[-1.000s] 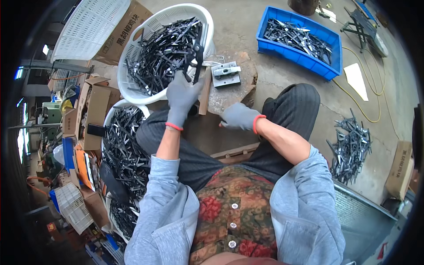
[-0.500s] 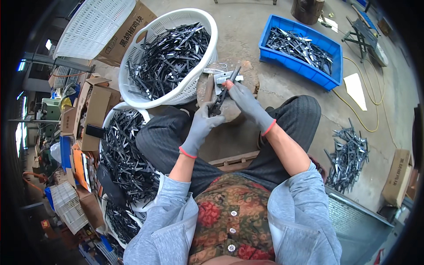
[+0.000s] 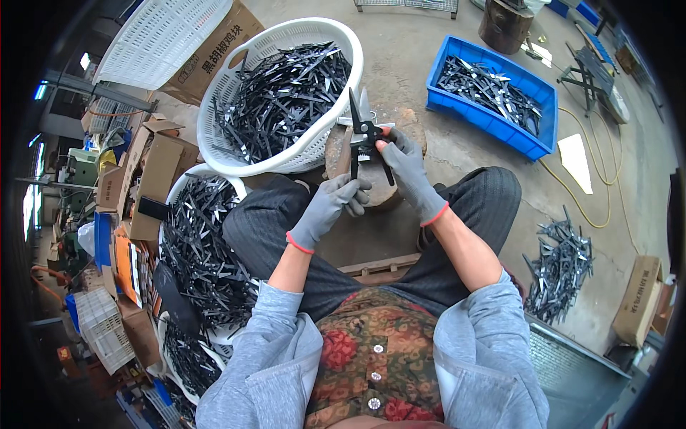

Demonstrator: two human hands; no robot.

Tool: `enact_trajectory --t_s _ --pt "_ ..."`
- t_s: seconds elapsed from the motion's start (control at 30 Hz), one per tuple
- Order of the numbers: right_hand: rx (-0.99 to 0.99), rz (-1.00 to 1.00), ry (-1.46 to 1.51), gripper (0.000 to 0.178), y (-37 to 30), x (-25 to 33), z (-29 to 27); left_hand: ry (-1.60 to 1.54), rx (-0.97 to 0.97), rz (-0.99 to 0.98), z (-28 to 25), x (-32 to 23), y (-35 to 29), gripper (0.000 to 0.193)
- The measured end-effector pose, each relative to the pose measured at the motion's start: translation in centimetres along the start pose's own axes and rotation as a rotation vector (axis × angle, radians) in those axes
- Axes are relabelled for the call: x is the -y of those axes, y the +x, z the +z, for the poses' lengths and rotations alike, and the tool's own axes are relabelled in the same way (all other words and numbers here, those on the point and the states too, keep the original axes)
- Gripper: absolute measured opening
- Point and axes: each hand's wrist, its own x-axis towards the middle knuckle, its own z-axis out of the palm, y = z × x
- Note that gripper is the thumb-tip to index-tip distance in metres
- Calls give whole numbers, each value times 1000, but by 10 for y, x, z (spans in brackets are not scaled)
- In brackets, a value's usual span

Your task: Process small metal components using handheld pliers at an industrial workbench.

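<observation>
A pair of black shears (image 3: 366, 131) stands up between my hands, its two blades parted and pointing away from me. My left hand (image 3: 329, 207), in a grey glove, pinches the lower end of one handle. My right hand (image 3: 409, 168), gloved the same way, grips the shears near the pivot and the other handle; bare fingertips show through the glove. Beneath them is a round block (image 3: 411, 123) with metal pieces on top, partly hidden by the shears. A wooden handle (image 3: 342, 159) lies on the block's left side; what it belongs to is hidden.
Left of the block, a white basket (image 3: 207, 136) holds many black blade-like parts; another heaped container stands beside my left knee. A blue bin (image 3: 493, 114) of similar parts is at far right. A loose pile (image 3: 561, 268) lies on the floor, near a yellow hose (image 3: 607, 196).
The shears have opened and now point upward, blades apart. Before, a dark tool lay slanted low over the block between my hands. My left hand has shifted slightly down.
</observation>
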Motion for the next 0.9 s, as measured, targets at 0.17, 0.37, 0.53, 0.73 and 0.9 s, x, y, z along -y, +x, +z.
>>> enact_trajectory --t_s 0.17,0.37,0.53,0.73,0.9 --pt "109 12 231 34 -3 20 6 -82 84 110 -4 0 -2 30" --pt "463 207 199 40 -15 37 13 15 140 57 -5 -2 10 31" --pt "-72 -59 -301 16 -2 28 7 241 149 -38 -19 10 25 34" --pt "-313 -451 -771 19 12 19 -9 171 -10 -72 -47 34 31 33" --pt "-374 -508 -940 23 13 15 -12 162 -23 -75 -48 48 35 33"
